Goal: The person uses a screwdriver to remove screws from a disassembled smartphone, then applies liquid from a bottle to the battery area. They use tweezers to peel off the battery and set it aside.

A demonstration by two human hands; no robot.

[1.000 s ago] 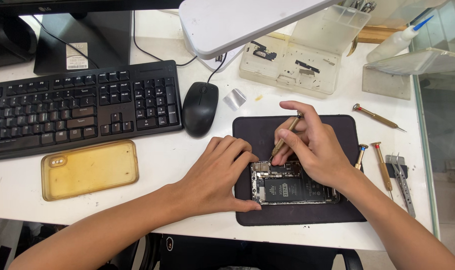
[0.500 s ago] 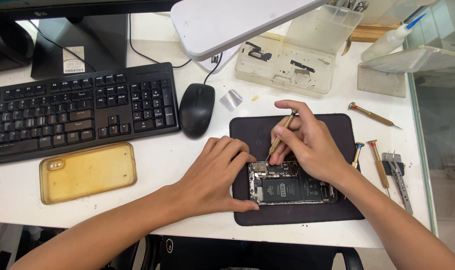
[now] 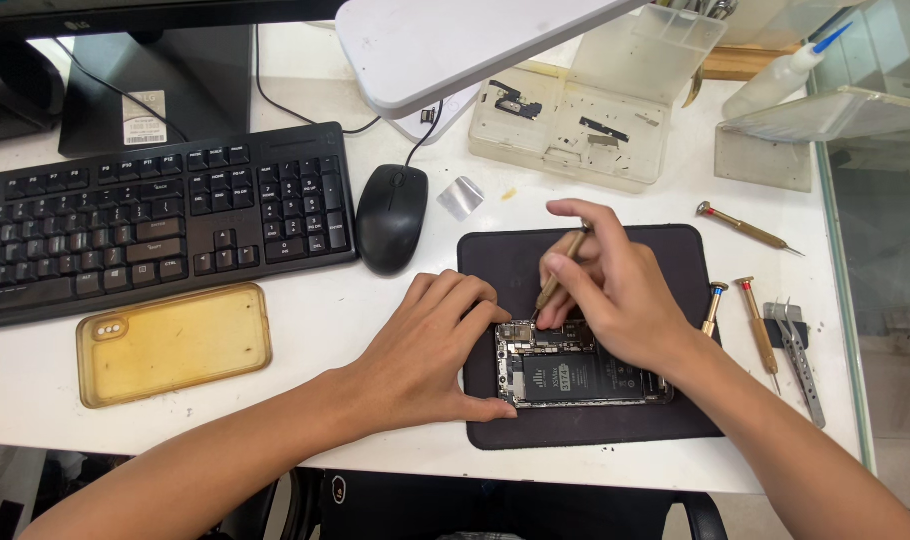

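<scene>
So the opened phone (image 3: 580, 365) sits on the dark mat (image 3: 675, 270) with its long axis running 9 to 3 o'clock, right under both hands. Left hand (image 3: 430, 345) comes in from 8 o'clock, fingers spread loosely and pressed on the phone's left end, thumb along the bottom edge, pinning it. Right hand (image 3: 620, 290) is curled tight round a small screwdriver (image 3: 561, 270), tip down at the top-left corner. It's the nearer one to that spot.
</scene>
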